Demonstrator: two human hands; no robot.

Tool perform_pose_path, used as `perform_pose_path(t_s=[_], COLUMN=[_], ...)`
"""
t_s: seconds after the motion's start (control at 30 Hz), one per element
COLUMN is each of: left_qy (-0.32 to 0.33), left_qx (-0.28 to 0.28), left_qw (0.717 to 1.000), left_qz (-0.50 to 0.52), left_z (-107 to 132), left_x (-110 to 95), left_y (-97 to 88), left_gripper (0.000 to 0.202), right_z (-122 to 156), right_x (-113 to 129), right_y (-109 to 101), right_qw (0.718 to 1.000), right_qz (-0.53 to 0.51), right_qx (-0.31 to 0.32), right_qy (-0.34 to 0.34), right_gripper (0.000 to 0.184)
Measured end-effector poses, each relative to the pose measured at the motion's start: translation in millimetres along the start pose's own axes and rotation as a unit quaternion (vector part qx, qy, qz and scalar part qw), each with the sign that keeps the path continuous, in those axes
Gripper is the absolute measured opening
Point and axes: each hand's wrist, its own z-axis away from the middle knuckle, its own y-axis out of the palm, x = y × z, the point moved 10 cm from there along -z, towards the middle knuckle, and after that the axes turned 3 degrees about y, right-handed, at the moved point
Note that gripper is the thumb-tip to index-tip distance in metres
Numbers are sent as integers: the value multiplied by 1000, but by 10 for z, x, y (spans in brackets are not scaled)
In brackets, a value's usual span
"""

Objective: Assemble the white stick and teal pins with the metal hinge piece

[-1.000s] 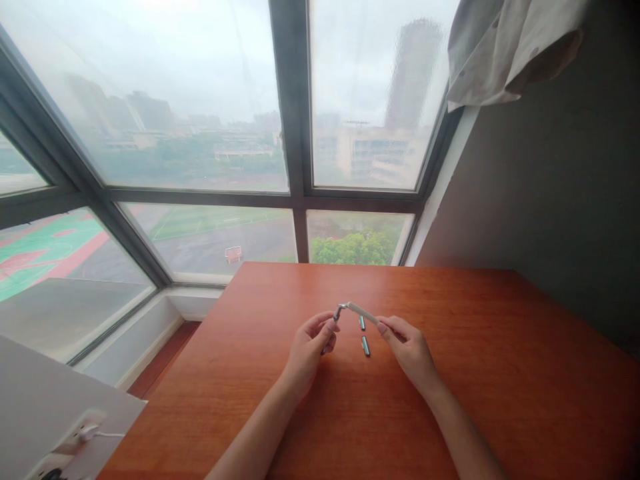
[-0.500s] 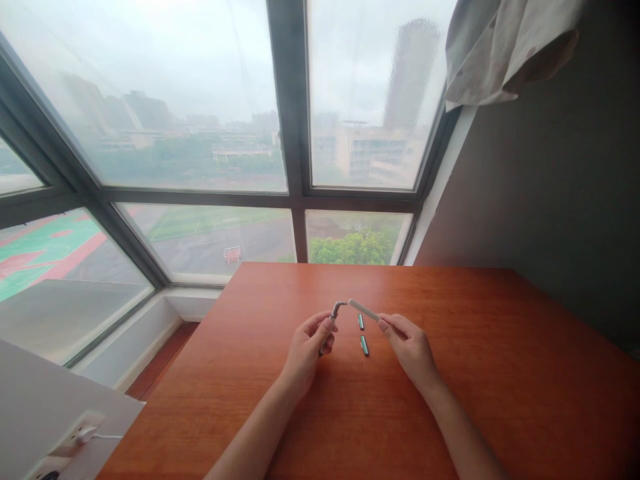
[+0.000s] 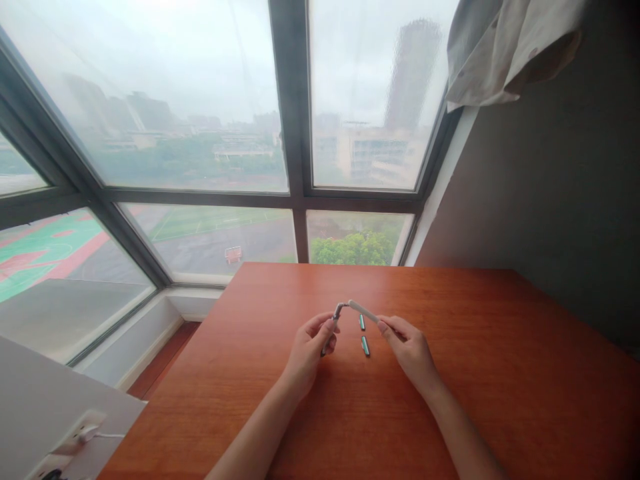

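My left hand (image 3: 314, 343) is closed around a silver razor handle (image 3: 338, 309), whose bent neck points up and to the right. In my right hand (image 3: 409, 347), thumb and fingers pinch a slim pale stick with a rounded end (image 3: 364, 311). The stick slants up to the left, and its tip meets the end of the razor handle's neck or comes very close; I cannot tell which. Below the stick, two small green-and-black razor cartridges (image 3: 362, 323) (image 3: 365, 346) lie on the table, one nearer to me than the other.
The reddish-brown wooden table (image 3: 240, 400) reaches to the window frame (image 3: 300, 200). A dark wall (image 3: 525, 200) stands on the right, with pale cloth (image 3: 505, 60) hanging above. At the lower left, a white plug (image 3: 88, 433) sits in a wall socket.
The view has shifted very slightly. Both hands keep their grips, and the razor handle's neck has turned a little toward the pale stick's tip.
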Motion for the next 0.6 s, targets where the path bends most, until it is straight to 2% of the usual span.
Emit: perform_pose_path(t_s=[0.27, 0.6], left_qy=[-5, 0], left_qx=[1, 5], left_qw=[1000, 1000], left_qz=[0, 3], left_z=[-2, 9], left_x=[22, 5], left_y=[-2, 4], left_gripper=[42, 43], right_z=[9, 1], right_x=[46, -31], right_y=[42, 39], right_qw=[1000, 1000], right_qz=[-8, -5], right_qx=[19, 19], right_qy=[3, 18], right_gripper=[38, 43])
